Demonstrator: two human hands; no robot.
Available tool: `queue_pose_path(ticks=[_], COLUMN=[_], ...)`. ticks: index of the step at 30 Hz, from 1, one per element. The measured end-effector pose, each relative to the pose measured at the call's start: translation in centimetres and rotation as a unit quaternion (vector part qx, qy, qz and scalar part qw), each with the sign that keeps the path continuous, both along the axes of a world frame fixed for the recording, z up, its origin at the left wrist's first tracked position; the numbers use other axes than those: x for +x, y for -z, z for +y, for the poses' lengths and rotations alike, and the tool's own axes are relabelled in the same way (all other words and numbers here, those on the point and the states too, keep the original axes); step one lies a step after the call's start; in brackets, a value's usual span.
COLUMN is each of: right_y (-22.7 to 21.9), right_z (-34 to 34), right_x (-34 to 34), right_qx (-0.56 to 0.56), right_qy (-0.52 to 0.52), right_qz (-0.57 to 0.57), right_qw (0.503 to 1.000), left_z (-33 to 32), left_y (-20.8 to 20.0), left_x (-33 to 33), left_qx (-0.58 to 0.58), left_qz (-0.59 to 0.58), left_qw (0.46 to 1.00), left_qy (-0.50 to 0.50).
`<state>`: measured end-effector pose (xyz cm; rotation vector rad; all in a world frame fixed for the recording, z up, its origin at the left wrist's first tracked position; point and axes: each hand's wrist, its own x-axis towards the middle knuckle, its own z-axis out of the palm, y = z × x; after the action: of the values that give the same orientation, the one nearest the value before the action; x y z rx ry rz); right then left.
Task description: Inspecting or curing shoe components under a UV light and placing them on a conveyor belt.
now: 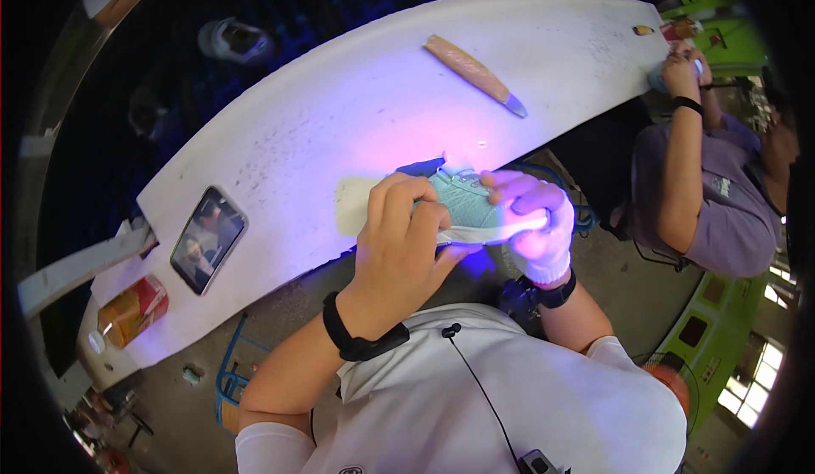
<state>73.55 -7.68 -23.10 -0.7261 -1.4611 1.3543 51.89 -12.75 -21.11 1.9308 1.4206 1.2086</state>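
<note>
Between my two hands is a light teal shoe (465, 204) with a white sole, lying on its side above the near edge of the table. My left hand (397, 234) is bare, its fingers bent over the shoe's left end. At the other end, my right hand (542, 223), in a white glove with some fingertips uncovered, is closed around the shoe. A dark blue piece (422, 167) shows at the shoe's far side; I cannot tell what it is. Purple-blue light falls over the shoe and the right hand.
On the long white table (323, 126) lie a knife (477, 76) with a wrapped handle, a phone (209, 239) and a bottle (133, 311) of amber drink. Several shoes (234, 41) stand beyond the far edge. A co-worker (692, 177) sits at the right end, handling something.
</note>
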Motion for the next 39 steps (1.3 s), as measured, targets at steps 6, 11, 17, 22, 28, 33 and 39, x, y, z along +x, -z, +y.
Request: queue_pose_path(ticks=[6, 11, 17, 22, 28, 33, 39], right_y=[-1.7, 0.7, -1.4, -6.2, -2.3, -6.9, -6.8], right_z=[1.9, 2.0, 3.3, 3.6, 7.0, 6.6, 8.4], right_x=[2.4, 1.4, -8.9, -11.7, -14.1, -16.5, -15.7], right_qx=[0.083, -0.14, 0.0, 0.183, -0.23, -0.157, -0.108], right_qy=[-0.025, 0.11, -0.032, -0.109, -0.219, -0.24, -0.266], right_qz=[-0.341, -0.127, -0.07, -0.101, 0.331, 0.023, -0.03], right_qw=[0.936, 0.976, 0.997, 0.972, 0.889, 0.958, 0.957], left_z=[0.4, 1.0, -0.6, -0.4, -0.6, -0.5, 3.6], left_y=[0.1, 0.9, -6.2, -6.0, -6.0, -4.4, -7.2], left_x=[-0.2, -6.0, -8.8, -8.0, -10.5, -11.0, -9.8], left_qx=[-0.038, -0.04, 0.006, -0.044, -0.165, -0.205, -0.233], left_qz=[0.116, -0.12, 0.011, 0.02, 0.011, -0.074, 0.049], left_qw=[0.992, 0.99, 1.0, 0.996, 0.986, 0.969, 0.967], left_qy=[-0.037, 0.055, -0.002, -0.068, -0.037, -0.119, -0.093])
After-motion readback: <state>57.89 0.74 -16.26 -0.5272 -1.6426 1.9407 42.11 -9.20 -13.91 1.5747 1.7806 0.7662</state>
